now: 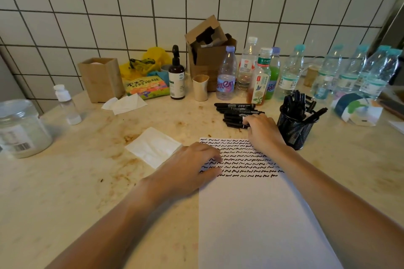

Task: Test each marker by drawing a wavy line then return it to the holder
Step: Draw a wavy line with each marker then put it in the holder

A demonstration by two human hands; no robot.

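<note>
The purple-capped bottle at twelve o'clock shows the letters "men" on its label. The tea bottle beside it reads "东方树叶", and the colourful packet at eleven o'clock bears "不生气".

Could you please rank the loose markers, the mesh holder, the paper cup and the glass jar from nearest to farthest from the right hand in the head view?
From the right hand:
1. Loose markers, at its fingertips.
2. Mesh holder, just right.
3. Paper cup, behind, leftward.
4. Glass jar, far left.

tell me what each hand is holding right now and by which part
The right hand pinches a black marker at its near end in the loose pile. The left hand holds nothing, resting flat on the paper.
</note>
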